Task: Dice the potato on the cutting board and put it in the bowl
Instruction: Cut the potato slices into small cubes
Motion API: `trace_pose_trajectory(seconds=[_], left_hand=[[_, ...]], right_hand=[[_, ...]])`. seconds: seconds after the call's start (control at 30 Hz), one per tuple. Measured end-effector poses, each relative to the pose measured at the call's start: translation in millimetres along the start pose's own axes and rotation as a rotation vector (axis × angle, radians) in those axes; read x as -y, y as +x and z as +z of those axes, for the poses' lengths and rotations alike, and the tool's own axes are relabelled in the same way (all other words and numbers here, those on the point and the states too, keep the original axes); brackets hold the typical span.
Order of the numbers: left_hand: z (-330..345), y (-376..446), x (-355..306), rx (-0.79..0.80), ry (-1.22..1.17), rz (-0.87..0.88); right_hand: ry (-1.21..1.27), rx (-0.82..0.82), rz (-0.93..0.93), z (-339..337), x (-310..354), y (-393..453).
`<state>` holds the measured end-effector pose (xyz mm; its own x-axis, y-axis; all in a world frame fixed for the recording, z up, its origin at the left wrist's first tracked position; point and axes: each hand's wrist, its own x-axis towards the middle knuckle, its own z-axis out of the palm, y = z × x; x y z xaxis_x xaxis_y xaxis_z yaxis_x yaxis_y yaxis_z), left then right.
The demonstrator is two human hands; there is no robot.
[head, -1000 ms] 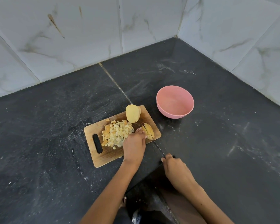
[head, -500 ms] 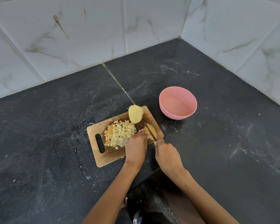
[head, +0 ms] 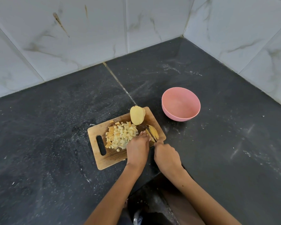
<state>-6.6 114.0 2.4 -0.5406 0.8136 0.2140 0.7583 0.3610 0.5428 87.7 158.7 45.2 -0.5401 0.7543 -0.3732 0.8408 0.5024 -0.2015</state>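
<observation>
A wooden cutting board (head: 102,161) lies on the dark counter. A heap of diced potato (head: 120,135) covers its middle, and a potato half (head: 137,115) stands at its far edge. Potato slices (head: 153,131) lie near the board's right corner. My left hand (head: 137,149) holds the slices down with its fingertips. My right hand (head: 166,155) grips a knife (head: 151,133), whose blade lies across the slices. The pink bowl (head: 180,103) stands to the right of the board, with nothing in it.
The dark stone counter (head: 217,151) runs into a corner of white marble wall tiles (head: 88,34) at the back. White dust speckles the surface.
My right hand has moved forward from the counter's near edge up to the board, bringing the knife blade over the potato slices. My left hand stays on the slices.
</observation>
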Motion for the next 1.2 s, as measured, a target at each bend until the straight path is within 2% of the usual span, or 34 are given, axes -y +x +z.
trace_pose_trajectory(seconds=[0.53, 0.8, 1.03, 1.2], left_hand=[[2, 1, -2, 0.017, 0.009, -0.047], [2, 2, -2, -0.007, 0.009, -0.089], [-1, 1, -3, -0.027, 0.033, -0.035], [0, -3, -2, -0.042, 0.027, 0.003]], right_hand=[[-0.001, 0.059, 0.028, -4, 6, 9], [0.001, 0.105, 0.052, 7, -18, -28], [0.063, 0.160, 0.079, 3, -35, -50], [0.218, 0.000, 0.002, -14, -28, -42]])
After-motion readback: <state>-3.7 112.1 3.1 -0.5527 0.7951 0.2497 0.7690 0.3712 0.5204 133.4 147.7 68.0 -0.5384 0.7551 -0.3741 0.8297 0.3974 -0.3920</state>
